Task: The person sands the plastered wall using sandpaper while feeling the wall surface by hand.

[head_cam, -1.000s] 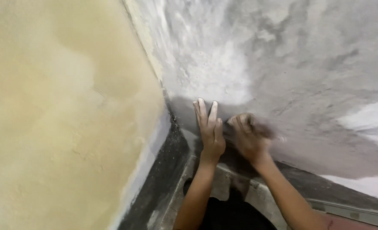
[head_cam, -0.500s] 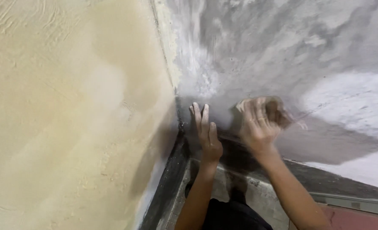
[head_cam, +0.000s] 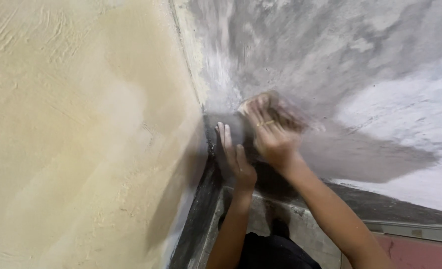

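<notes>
Left hand (head_cam: 237, 158) flat, fingers spread, pressed on grey wall (head_cam: 340, 60) just beside corner with yellow wall (head_cam: 81, 124). Right hand (head_cam: 273, 134) blurred, closed over brownish pad (head_cam: 276, 102) held against grey wall just right of left hand; dark wet patch (head_cam: 360, 157) beside it

Two bare hands are up at the corner, the left hand (head_cam: 237, 158) and the right hand (head_cam: 272, 134), where two walls meet, one yellowish wall (head_cam: 76, 129) and one grey plastered wall (head_cam: 340, 65), with one gold ring (head_cam: 267, 122) showing.
</notes>
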